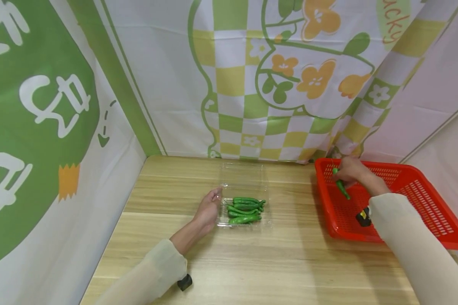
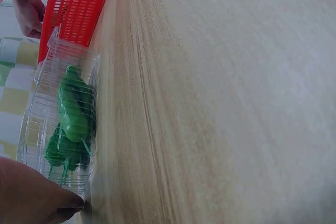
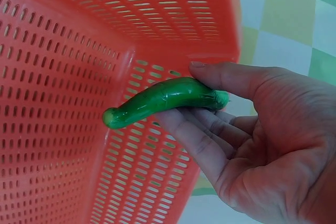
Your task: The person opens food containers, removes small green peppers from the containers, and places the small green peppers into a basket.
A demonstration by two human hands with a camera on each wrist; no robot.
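My right hand (image 1: 350, 171) is over the red plastic basket (image 1: 322, 203) and pinches a green chili pepper (image 3: 163, 98) between thumb and fingers. The pepper is slightly bent and glossy, its tip pointing down into the basket in the head view. On the wooden table, my left hand (image 1: 208, 212) holds the left side of a clear plastic box (image 1: 267, 221), its lid (image 1: 241, 173) folded back toward the wall. Several green chili peppers (image 1: 246, 209) lie side by side in the box. The left wrist view shows them through the clear wall, with a finger (image 2: 37, 195) at the near corner.
The wooden table (image 1: 252, 267) spans the middle, with the basket at its right side. Its back edge meets a printed cloth (image 1: 230, 84) with checks and flowers. Another cloth with a green print (image 1: 42, 148) hangs at the left. A black wrist device (image 1: 364, 217) shows below the right sleeve.
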